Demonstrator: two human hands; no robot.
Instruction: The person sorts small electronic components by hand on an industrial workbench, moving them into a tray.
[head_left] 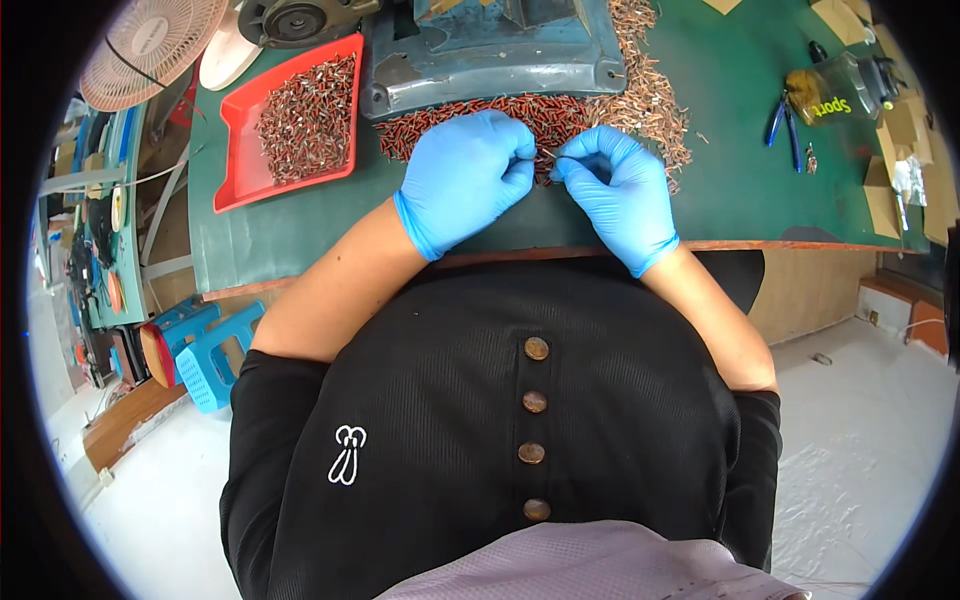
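Beside the red pile [500, 115], left hand [465, 175] and right hand [615, 185] pinch one tiny, light, stiff terminal [545, 153] by its ends.

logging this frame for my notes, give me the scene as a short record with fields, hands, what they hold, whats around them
left hand: blue-gloved left hand, fingertips pinched on one end of a small metal piece
right hand: blue-gloved right hand, pinching the same piece's other end
pile at hands: red parts and copper-coloured parts heaped on the green table
left side: red tray of similar parts
behind pile: grey-blue machine base
far right: blue-handled pliers, clear bottle
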